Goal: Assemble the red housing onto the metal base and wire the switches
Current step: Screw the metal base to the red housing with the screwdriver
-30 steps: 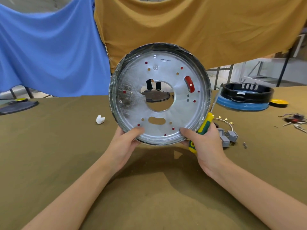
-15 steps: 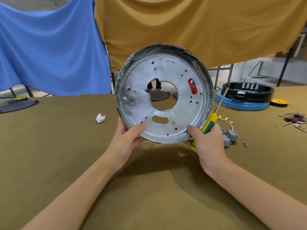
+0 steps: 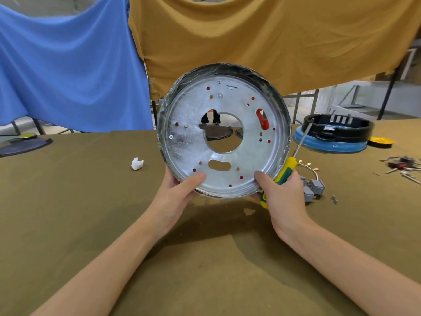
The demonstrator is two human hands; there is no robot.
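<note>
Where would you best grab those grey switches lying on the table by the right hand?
Probably by a grey switch body, coming from above. The blocks are boxy with flat sides fingers can pinch, and they lie on the table. The thin wires loop away behind them toward small terminals, so pulling there looks risky. The right hand already grips the screwdriver and metal base.

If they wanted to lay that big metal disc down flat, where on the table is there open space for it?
The cloth just in front of the person, under the metal disc and between both forearms, is bare. So is the stretch left of it, past the white scrap. The right side is crowded: grey switches, loose screws and a black ring.
</note>
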